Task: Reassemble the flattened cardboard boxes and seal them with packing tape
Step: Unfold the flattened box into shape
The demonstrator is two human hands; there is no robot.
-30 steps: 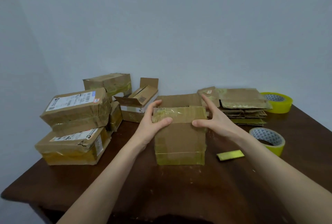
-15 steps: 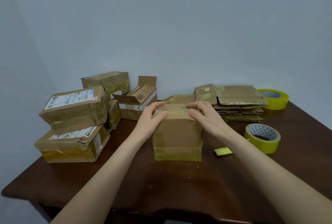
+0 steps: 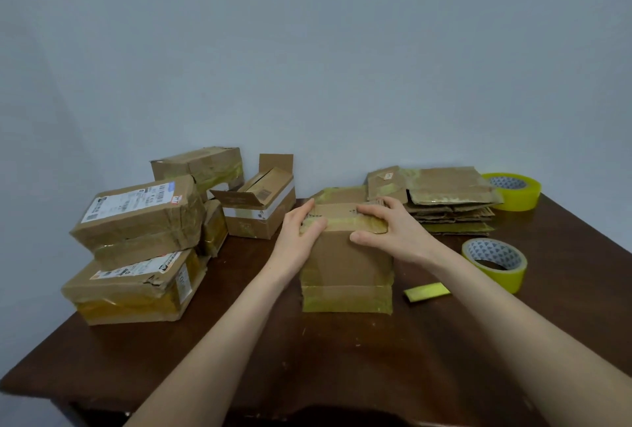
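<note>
At the middle of a dark wooden table (image 3: 342,375), a cardboard box (image 3: 347,266) stands upright as the left hand (image 3: 301,235) and right hand (image 3: 390,231), fingers flat, press its top flaps closed, apparently for taping; a tape roll (image 3: 495,264) waits near right.

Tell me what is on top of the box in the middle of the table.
The left hand and the right hand lie on the box, pressing its taped top flaps down. Flaps and hands cover the inside, which cannot be seen.
</note>
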